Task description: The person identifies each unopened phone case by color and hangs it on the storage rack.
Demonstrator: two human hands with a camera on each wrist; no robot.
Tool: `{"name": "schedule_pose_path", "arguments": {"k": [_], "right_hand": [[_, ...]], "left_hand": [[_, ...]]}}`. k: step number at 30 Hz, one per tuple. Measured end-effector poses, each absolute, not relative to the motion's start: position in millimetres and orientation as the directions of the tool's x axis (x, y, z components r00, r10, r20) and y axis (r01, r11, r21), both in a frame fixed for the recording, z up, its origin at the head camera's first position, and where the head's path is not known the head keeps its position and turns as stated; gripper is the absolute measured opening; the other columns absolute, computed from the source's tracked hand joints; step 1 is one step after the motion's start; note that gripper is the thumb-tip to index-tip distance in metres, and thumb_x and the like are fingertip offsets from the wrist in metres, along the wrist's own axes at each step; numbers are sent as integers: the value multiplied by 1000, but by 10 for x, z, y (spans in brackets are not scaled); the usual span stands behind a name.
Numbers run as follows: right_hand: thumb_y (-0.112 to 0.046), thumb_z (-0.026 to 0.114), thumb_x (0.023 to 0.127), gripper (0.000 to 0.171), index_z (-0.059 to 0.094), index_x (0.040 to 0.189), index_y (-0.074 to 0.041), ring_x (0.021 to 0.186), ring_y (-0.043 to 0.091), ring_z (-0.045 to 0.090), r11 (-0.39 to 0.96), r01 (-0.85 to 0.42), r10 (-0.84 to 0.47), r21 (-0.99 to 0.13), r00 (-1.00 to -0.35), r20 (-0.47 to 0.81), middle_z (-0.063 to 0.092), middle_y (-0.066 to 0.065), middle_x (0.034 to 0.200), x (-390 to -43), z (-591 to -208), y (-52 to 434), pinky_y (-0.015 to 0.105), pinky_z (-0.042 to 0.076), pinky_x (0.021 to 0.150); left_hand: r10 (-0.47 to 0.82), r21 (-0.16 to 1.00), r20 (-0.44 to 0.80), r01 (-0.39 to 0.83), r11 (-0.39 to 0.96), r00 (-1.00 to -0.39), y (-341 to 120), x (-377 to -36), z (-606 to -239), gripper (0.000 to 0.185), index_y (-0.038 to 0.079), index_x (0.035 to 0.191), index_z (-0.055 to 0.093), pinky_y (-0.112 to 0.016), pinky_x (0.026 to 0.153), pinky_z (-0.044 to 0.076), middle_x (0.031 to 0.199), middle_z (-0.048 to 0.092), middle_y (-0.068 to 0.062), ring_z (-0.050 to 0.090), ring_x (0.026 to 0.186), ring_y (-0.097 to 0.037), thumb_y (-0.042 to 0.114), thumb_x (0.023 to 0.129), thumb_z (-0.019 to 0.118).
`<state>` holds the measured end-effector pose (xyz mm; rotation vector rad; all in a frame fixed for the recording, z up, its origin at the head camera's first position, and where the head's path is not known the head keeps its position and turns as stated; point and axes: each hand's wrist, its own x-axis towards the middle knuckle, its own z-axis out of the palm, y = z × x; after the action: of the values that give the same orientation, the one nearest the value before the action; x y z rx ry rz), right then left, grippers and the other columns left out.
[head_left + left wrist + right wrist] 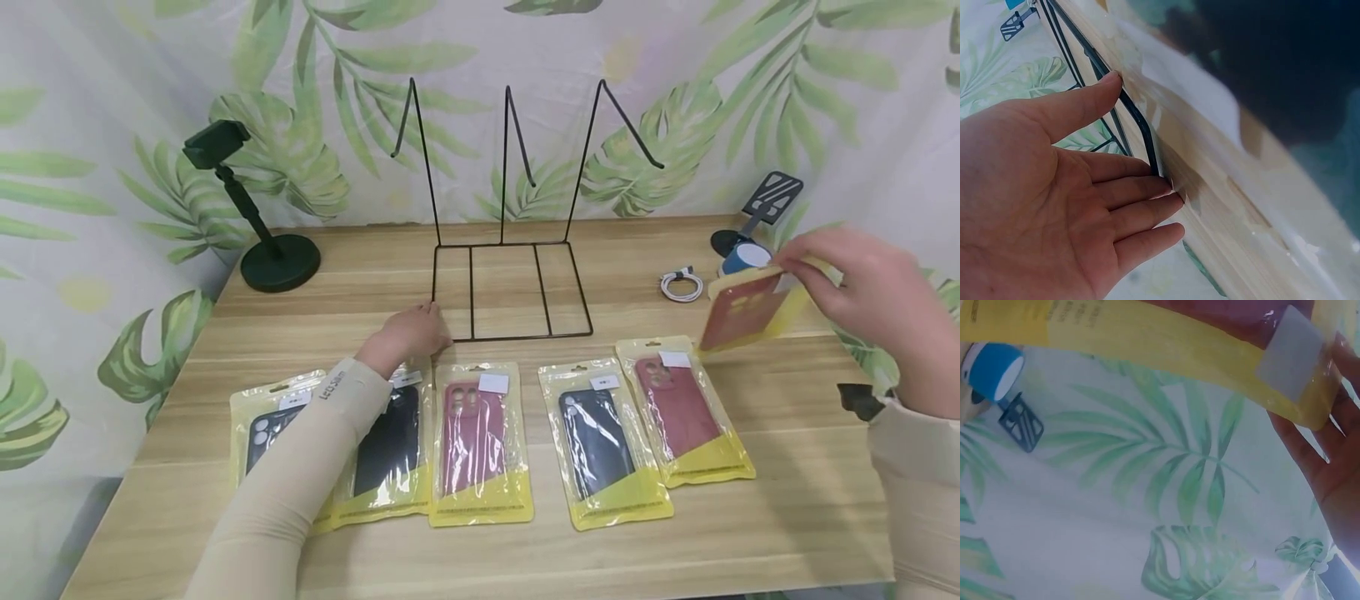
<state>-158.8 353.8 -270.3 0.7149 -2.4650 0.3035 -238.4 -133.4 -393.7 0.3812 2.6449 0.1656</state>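
My right hand [873, 292] pinches a yellow-edged pouch with a red phone case [742, 308] by its top edge, raised over the table's right side; in the right wrist view the pouch [1147, 344] hangs from the fingers. My left hand [412, 333] reaches the front-left corner of a black wire display rack [510, 337]. In the left wrist view, the thumb and fairly straight fingers of that hand [1066, 200] touch the bent wire [1144, 128]. The rack's prongs bear nothing. Below it lie pouched cases: black [390, 442], pink [474, 442], black [600, 442] and red [678, 408].
Another pouched dark case [270, 425] lies at the left, partly behind my left sleeve. A black phone stand [279, 262] stands back left. At the back right are a coiled white cable [681, 285], a blue roll [745, 258] and a small black stand [772, 198].
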Motion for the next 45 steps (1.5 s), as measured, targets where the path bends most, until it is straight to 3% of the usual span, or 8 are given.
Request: {"name": "schedule_pose_path", "arguments": {"k": [6,10,12,17,21,29,40,45], "right_hand": [[8,68,87,14,71,97,-1,91,28,59,807,-583,-397,-92,-651,647,71,17,93,-1752,-2603,3251,-3,23,94],[8,68,87,15,74,98,0,86,10,55,748,-656,-396,-101,-563,725,71,16,89,-1890,-2560,3020,2,31,87],[9,68,86,16,75,99,1,83,10,55,721,-687,-394,-93,-516,761,72,17,88,-1963,-2535,2894,4,32,83],[7,68,88,15,76,99,1,79,29,60,683,-719,-326,-126,-455,829,74,19,89,-2158,-2463,2577,6,35,82],[3,66,92,13,76,99,1,79,30,62,661,-730,-268,-175,-447,853,75,19,90,-2321,-2429,2400,8,36,81],[-8,60,98,19,75,107,0,90,33,65,713,-673,-283,-198,-534,797,75,18,98,-2493,-2456,2328,26,43,78],[-13,56,101,25,71,119,-4,99,34,66,773,-558,-220,-304,-684,695,73,17,114,-2719,-2425,2336,41,46,78],[-23,51,104,31,66,128,-10,92,30,61,809,-459,-171,-367,-781,601,70,16,122,-2839,-2389,2329,32,35,66]], "left_hand": [[288,189,-431,227,955,-855,-1352,-2376,-3943,77,-13,153,14,-50,123,21,162,17,-28,20,150,-43,34,103,49],[276,185,-434,215,959,-857,-1361,-2372,-3952,78,-12,153,14,-50,123,22,162,17,-27,20,150,-42,36,103,50],[275,181,-434,216,959,-858,-1369,-2373,-3962,78,-12,153,14,-50,123,23,162,17,-27,21,150,-42,36,103,49],[278,177,-427,222,959,-860,-1400,-2380,-3973,77,-13,153,14,-51,123,23,161,18,-28,21,149,-43,36,104,48],[280,178,-426,224,958,-860,-1408,-2390,-3984,76,-12,153,15,-51,123,22,162,17,-28,20,150,-43,36,104,48],[280,130,-428,248,960,-859,-1387,-2385,-3992,76,-12,153,17,-49,122,26,162,17,-27,23,150,-41,37,104,47],[289,157,-413,245,957,-864,-1363,-2368,-3971,75,-12,152,19,-50,123,25,161,18,-27,22,150,-41,36,103,49],[281,164,-413,232,959,-866,-1350,-2349,-3943,74,-12,152,20,-50,122,25,162,17,-27,22,150,-40,35,103,50]]}}
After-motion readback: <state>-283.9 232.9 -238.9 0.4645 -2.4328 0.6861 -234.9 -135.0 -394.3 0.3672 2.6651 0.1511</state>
